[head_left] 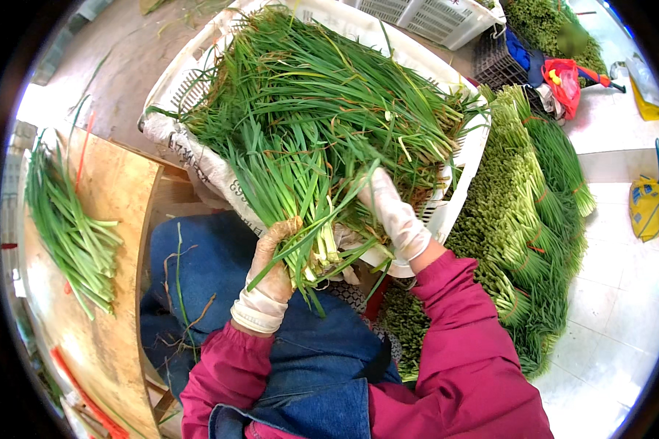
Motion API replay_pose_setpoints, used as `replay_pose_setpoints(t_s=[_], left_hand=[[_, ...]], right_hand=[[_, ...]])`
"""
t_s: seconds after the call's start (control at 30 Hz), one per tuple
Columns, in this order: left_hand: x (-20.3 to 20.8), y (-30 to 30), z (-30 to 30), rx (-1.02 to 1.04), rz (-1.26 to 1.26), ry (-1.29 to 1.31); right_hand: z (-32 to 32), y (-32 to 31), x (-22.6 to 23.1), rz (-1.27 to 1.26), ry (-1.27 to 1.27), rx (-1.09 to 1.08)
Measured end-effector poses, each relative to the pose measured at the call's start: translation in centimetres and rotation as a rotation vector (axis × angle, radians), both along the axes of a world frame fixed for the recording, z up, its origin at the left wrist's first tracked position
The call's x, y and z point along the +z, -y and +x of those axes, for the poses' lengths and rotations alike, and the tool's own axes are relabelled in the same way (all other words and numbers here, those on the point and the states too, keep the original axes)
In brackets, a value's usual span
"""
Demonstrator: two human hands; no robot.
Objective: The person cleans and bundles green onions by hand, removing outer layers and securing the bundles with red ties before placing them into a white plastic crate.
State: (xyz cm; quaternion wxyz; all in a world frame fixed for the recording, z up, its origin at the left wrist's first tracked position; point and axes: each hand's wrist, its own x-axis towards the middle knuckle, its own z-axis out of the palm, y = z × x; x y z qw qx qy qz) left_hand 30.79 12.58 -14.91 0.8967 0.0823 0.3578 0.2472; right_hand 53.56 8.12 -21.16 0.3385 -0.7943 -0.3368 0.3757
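Observation:
My left hand (269,272), in a pale, soiled glove, is wrapped round a bunch of garlic chives (289,186). The pale stem ends point down toward my lap, while the leaves fan up over the near edge of a white plastic crate (479,146). My right hand (389,212), also gloved, reaches among the leaves just right of that bunch. Its fingers are blurred and partly covered, so their grip does not show. A thick heap of loose garlic chives (322,80) fills the crate, mixed with brownish dry leaves.
On my left, a wooden board (135,194) carries a smaller chive bunch (77,227) and red ties. Many tied bundles (523,212) are stacked to my right on pale tiles. Behind stand another white crate (436,18), a dark crate (496,58) and a red bag (561,86).

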Motion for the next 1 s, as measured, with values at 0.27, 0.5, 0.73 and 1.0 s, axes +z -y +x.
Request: replay_pose_setpoints(t_s=[0.27, 0.5, 0.73, 1.0], left_hand=[[0.1, 0.2, 0.3, -0.003, -0.048, -0.018], [2.8, 0.0, 1.1, 0.037, -0.065, -0.024], [2.6, -0.1, 1.2, -0.056, -0.067, 0.035], [4.9, -0.5, -0.2, -0.25, 0.036, -0.144]], right_hand=[[2.0, 3.6, 8.4, -0.274, -0.224, 0.224], [-1.6, 3.5, 9.5, -0.425, 0.063, 0.432], [-3.7, 3.2, 11.4, -0.26, -0.703, -0.13], [-10.3, 4.4, 10.5, 0.018, -0.621, -0.075]])
